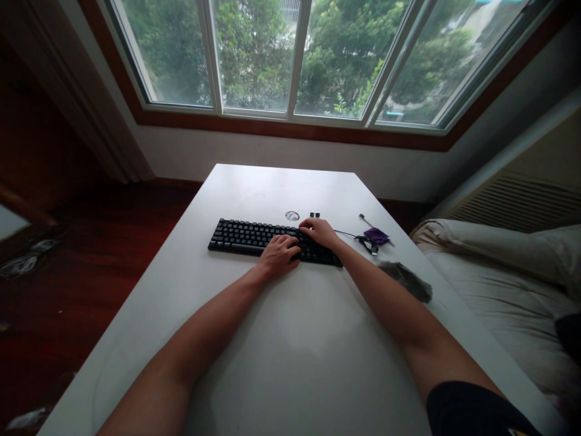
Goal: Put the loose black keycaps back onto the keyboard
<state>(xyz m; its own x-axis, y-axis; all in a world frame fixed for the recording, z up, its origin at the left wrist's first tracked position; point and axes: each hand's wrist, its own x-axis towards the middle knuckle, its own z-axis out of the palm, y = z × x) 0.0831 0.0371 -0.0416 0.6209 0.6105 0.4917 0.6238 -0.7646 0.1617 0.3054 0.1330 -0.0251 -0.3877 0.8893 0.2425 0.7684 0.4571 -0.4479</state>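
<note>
A black keyboard (245, 236) lies slightly slanted on the white table (281, 339). My left hand (278, 255) grips it right of the middle, fingers bent over the keys and thumb by the near edge. Just to the right, my right hand (319, 232) reaches over the keyboard's right part, its fingertips drawn together near the far edge. Whatever those fingertips may hold is too small and hidden to make out. Beyond the keyboard sit two small black keycaps (315, 215) and a round ring-like item (292, 215).
Right of the keyboard lie a coiled black cable (368, 244), a purple cloth-like piece (376, 236), a thin brush-like stick (362, 216) and a grey translucent bag (406, 281). A pale sofa (481, 284) flanks the table's right edge; a window (254, 60) is ahead.
</note>
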